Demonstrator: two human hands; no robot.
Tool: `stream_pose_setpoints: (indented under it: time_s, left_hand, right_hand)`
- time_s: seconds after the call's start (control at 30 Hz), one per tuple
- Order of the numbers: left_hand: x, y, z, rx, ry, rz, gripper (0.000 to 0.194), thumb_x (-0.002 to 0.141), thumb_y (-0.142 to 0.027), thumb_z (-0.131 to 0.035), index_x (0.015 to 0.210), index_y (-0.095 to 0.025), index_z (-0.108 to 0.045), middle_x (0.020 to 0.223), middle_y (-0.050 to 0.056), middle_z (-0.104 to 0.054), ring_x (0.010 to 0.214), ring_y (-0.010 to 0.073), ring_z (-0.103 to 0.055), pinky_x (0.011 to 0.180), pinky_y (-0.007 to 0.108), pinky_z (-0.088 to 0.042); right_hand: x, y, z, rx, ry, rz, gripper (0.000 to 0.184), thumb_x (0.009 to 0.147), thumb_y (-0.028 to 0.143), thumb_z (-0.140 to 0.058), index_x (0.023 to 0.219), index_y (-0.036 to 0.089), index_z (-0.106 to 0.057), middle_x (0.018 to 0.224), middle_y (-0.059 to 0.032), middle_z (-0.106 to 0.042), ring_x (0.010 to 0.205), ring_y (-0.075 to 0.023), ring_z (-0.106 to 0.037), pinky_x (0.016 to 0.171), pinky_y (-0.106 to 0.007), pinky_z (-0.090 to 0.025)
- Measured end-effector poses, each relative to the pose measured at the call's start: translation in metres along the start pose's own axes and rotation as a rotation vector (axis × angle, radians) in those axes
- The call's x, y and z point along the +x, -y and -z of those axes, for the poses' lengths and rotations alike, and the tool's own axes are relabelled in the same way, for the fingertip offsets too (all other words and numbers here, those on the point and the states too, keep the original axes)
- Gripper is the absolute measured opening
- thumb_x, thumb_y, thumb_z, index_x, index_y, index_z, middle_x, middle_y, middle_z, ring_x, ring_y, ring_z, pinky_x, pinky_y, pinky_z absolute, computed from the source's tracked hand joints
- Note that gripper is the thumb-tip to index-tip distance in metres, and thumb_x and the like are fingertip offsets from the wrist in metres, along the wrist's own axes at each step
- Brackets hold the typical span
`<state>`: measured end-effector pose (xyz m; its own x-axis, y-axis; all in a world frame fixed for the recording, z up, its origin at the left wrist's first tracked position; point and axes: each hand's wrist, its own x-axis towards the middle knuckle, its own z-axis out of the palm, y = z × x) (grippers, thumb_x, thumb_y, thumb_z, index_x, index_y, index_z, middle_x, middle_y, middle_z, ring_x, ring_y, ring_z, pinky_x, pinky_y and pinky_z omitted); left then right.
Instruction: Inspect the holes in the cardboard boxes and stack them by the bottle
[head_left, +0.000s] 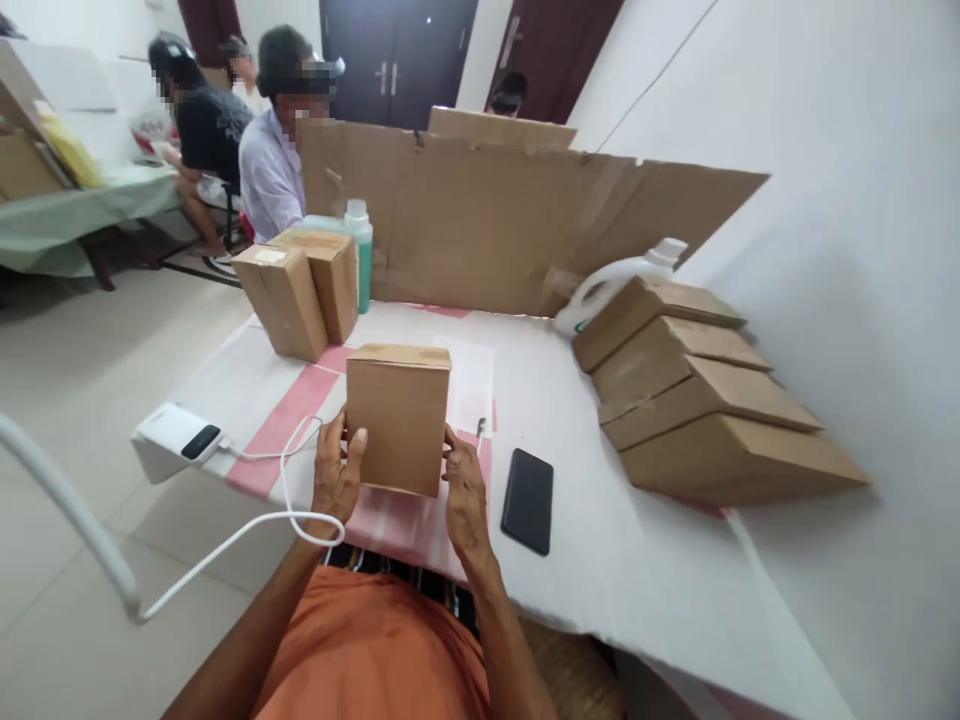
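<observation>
A closed brown cardboard box (pixel 398 425) stands upright near the table's front edge, between my two hands. My left hand (pixel 339 468) grips its left side, the thumb lying on the near face. On the other side my right hand (pixel 463 485) presses against the lower right edge, most of its fingers hidden behind the box. Under and behind the box lies a white sheet of paper (pixel 472 375). A black phone (pixel 528 500) rests to the right of my right hand.
Several cardboard boxes (pixel 697 400) lean in a row at the right, beside a white jug (pixel 600 290). Two boxes (pixel 289 305) and a green-liquid bottle (pixel 364 265) stand back left. A white power bank (pixel 176 433) trails a cable (pixel 259 520). A cardboard panel (pixel 480 220) borders the back; people sit beyond.
</observation>
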<state>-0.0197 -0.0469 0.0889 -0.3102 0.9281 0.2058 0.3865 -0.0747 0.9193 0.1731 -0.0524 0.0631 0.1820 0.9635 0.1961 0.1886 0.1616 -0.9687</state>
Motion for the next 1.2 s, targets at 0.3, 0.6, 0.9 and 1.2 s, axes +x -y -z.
stream_pose_setpoints:
  time_s: [0.3,0.6,0.9,1.2]
  left_hand:
    - [-0.001,0.017,0.0,-0.11,0.093,-0.054,0.056,0.107,-0.056,-0.04,0.143,-0.019,-0.064,0.145,0.015,-0.066,0.138,0.0279,-0.06,0.119,0.048,-0.046]
    - [-0.021,0.002,-0.001,-0.016,0.072,-0.212,0.056,0.105,-0.056,-0.048,0.146,-0.02,-0.061,0.144,0.014,-0.066,0.137,0.0298,-0.059,0.119,0.049,-0.045]
    - [-0.021,-0.015,-0.014,0.013,0.17,-0.451,0.051,0.105,-0.043,-0.055,0.15,-0.02,-0.055,0.147,0.016,-0.064,0.139,0.0292,-0.059,0.117,0.05,-0.047]
    - [-0.021,-0.066,0.0,-0.003,0.24,-0.73,0.069,0.096,-0.033,-0.067,0.16,-0.023,-0.043,0.155,0.017,-0.057,0.143,0.032,-0.054,0.119,0.051,-0.044]
  right_hand:
    - [-0.001,-0.016,-0.002,0.099,0.016,-0.182,0.076,0.097,0.072,-0.053,0.158,0.027,-0.048,0.165,-0.014,-0.048,0.148,-0.0307,-0.05,0.119,-0.055,-0.045]
    - [0.012,-0.029,0.005,0.233,0.042,-0.348,0.085,0.093,0.088,-0.035,0.129,0.019,-0.07,0.118,-0.0151,-0.077,0.107,-0.0316,-0.074,0.08,-0.045,-0.064]
    - [0.008,-0.015,0.021,0.23,-0.104,-0.225,0.071,0.096,0.072,-0.054,0.144,0.02,-0.061,0.148,-0.0163,-0.063,0.127,-0.03,-0.064,0.093,-0.041,-0.059]
    - [0.01,0.024,0.069,0.557,-0.16,-0.248,0.062,0.088,0.08,-0.06,0.106,0.023,-0.077,0.11,-0.0088,-0.079,0.101,-0.0265,-0.073,0.08,-0.038,-0.061]
